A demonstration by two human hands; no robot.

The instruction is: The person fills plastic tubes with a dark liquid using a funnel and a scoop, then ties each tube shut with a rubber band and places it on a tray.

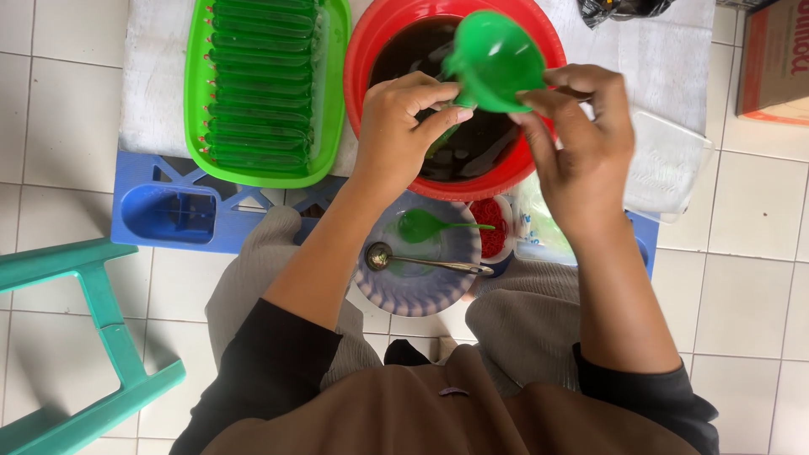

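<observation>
My left hand (400,126) and my right hand (581,147) together hold a green funnel (493,59) tilted over a red basin (371,42) of dark liquid (404,55). The left fingers pinch something thin and green below the funnel's spout, partly hidden. A green tray (333,101) at the left holds several long filled green packets (261,84) stacked in a row. Below the basin, a patterned plate (417,295) between my knees carries a green spoon (425,226) and a metal ladle (421,261).
A blue crate (168,215) supports the white-covered board (156,76). A small container of red bands (489,227) and a clear plastic bag (666,164) lie at the right. A teal stool (93,337) stands at the left, a cardboard box (775,59) at top right.
</observation>
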